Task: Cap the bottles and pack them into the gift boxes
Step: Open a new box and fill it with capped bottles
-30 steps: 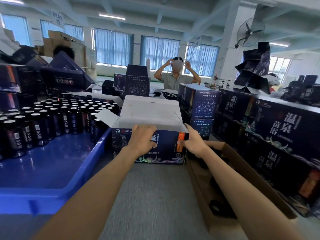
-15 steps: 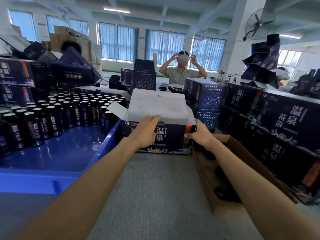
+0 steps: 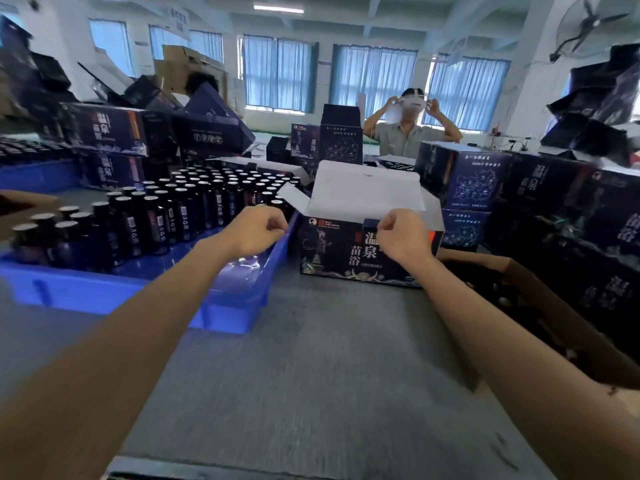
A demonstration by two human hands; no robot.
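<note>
An open dark gift box [image 3: 332,252] with white flaps raised stands on the grey table, just right of the blue tray [image 3: 104,296]. Several dark bottles [image 3: 173,209] with shiny tops stand in rows in that tray. My left hand [image 3: 256,230] hovers over the tray's right corner, fingers curled into a loose fist with nothing in it. My right hand [image 3: 403,235] is in front of the box's upper front face, also curled, with nothing visible in it. The box's inside is hidden from here.
A brown cardboard box [image 3: 519,282] holding dark small parts sits at the right. Closed gift boxes [image 3: 478,181] are stacked behind and to the right, more on the left [image 3: 114,129]. A person [image 3: 412,129] stands across the table. Bare grey tabletop lies in front of me.
Both hands have let go of the gift box's front. The left hand has moved left over the tray corner, and the right hand has shifted left to the box's front face. Both are now curled.
</note>
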